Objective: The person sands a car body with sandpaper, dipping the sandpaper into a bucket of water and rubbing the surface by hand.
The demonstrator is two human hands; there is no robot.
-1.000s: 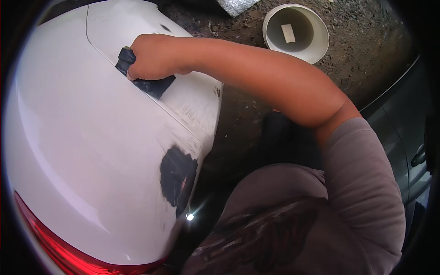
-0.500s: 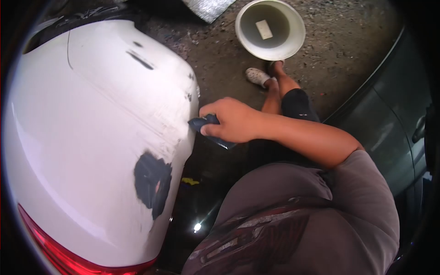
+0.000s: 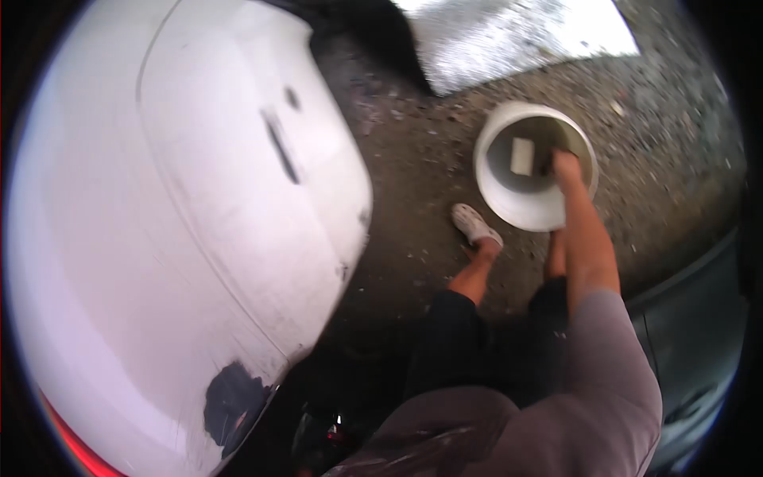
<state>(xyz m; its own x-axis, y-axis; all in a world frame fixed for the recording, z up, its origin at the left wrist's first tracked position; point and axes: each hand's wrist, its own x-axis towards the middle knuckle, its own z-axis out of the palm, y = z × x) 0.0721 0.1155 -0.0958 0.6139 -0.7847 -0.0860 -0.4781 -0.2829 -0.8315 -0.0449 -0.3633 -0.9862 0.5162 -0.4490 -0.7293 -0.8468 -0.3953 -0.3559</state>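
My right hand (image 3: 565,163) reaches down into a white bucket (image 3: 497,191) of murky water. Its fingers are low in the bucket, blurred and partly hidden, and the dark sheet is hard to make out there. A pale rectangular block (image 3: 522,157) lies in the bucket, just left of the hand. To the left stands a white car body (image 3: 191,199) with a dark grey patch (image 3: 233,405) near its lower corner and dark marks higher up. My left hand is out of the frame.
A silvery sheet (image 3: 517,40) lies on the gritty ground behind the bucket. A dark car (image 3: 691,318) stands at the right. My foot in a pale clog (image 3: 474,223) is left of the bucket. A red tail light (image 3: 75,441) is at the lower left.
My right hand, with the dark sheet, left the white car's surface and moved right, then down into the bucket. The view has shifted, and more of the silvery sheet shows.
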